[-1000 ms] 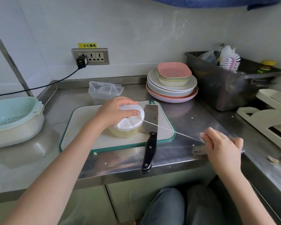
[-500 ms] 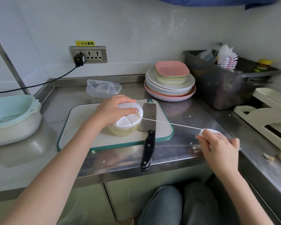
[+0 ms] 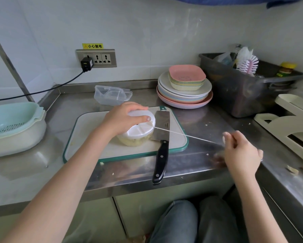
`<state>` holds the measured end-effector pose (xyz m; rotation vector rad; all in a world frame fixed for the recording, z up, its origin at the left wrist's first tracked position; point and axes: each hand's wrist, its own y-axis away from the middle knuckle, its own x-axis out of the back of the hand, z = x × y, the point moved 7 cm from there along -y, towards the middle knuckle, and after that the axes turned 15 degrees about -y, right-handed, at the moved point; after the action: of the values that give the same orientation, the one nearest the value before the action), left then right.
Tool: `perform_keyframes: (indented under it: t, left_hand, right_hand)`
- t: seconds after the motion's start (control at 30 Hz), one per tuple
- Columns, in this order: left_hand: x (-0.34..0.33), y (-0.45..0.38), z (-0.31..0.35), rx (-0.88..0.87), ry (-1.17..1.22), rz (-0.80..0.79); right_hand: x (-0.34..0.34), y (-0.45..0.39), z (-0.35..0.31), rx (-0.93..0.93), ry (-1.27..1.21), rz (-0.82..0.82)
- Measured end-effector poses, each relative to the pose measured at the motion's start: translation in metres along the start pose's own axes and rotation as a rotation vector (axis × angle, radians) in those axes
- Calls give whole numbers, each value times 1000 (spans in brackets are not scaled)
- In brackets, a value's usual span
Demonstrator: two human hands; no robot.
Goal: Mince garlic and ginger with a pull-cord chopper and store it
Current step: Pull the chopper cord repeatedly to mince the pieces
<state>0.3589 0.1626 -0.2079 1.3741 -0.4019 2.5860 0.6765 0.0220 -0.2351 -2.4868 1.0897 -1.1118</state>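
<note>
The pull-cord chopper (image 3: 138,132), a clear bowl with a white lid, stands on the white cutting board (image 3: 87,137). Pale yellow mince shows through its wall. My left hand (image 3: 122,118) grips the lid from above and holds it down. A white cord (image 3: 187,135) runs taut from the lid to the right. My right hand (image 3: 240,151) holds the cord's handle over the steel counter, blurred by motion; the handle itself is mostly hidden in the fingers. A clear storage box (image 3: 112,94) with a loose lid sits behind the board.
A cleaver (image 3: 162,135) lies on the board's right side, its black handle past the counter edge. Stacked plates and bowls (image 3: 184,90) stand behind. A dark bin (image 3: 243,92) is at right, a cream rack (image 3: 290,123) beside it, a teal colander (image 3: 12,127) at left.
My right hand has kept moving with the cord, which stays stretched out to the right. The left hand stays on the lid and the chopper has not shifted.
</note>
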Motion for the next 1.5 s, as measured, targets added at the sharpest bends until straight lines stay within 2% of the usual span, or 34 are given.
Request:
perform_keyframes:
  t: [0.03, 0.13, 0.2, 0.27, 0.3, 0.4, 0.47, 0.53, 0.63, 0.67, 0.77, 0.87, 0.93, 1.0, 1.1, 1.17, 1.27, 1.4, 1.43, 1.5]
  left_hand:
    - [0, 0, 0, 2, 2, 2]
    - [1, 1, 0, 2, 6, 2]
    - [1, 1, 1, 2, -2, 1]
    - [2, 2, 1, 6, -9, 1]
    - [2, 2, 1, 0, -9, 3]
    - [3, 2, 3, -14, 5, 15]
    - [2, 2, 2, 5, 12, 19]
    - [2, 1, 2, 1, 13, 24]
    - [2, 0, 1, 0, 8, 22]
    - [2, 0, 1, 6, 3, 18]
    - [1, 0, 1, 0, 4, 12]
    - [1, 0, 0, -1, 6, 17]
    - [1, -1, 0, 3, 7, 22]
    - [1, -1, 1, -1, 15, 27]
    - [1, -1, 0, -4, 24, 26]
    - [2, 0, 0, -4, 11, 25]
    - [0, -1, 0, -1, 7, 16]
    - [-1, -1, 0, 3, 41, 21]
    - [-1, -1, 0, 5, 47, 23]
    - [-1, -1, 0, 7, 51, 29]
  right_hand:
    - [-5, 2, -17, 42, 0, -5]
    - [-35, 38, -89, 443, -4, -108]
    - [-46, 50, -100, 554, 51, -176]
    - [-42, 41, -76, 507, 135, -201]
    - [-34, 34, -58, 465, 167, -161]
    - [-1, 7, -9, 171, 112, -45]
    - [3, -1, -3, 59, 98, 13]
    - [-15, 8, -31, 134, 89, -19]
    - [-53, 50, -90, 434, 70, -139]
    - [-58, 56, -95, 468, 72, -170]
    - [-45, 39, -62, 380, 132, -148]
    - [-9, 9, -10, 117, 142, -28]
    - [-2, 1, 1, 6, 122, 22]
    - [-13, 7, -18, 34, 85, 10]
    - [-45, 41, -75, 331, 45, -90]
    - [-57, 55, -91, 411, 45, -150]
    - [-43, 41, -61, 316, 84, -140]
    - [10, -1, 8, -52, 20, 5]
    - [16, -5, 10, -83, 4, 38]
    - [7, -1, -16, 3, -26, 33]
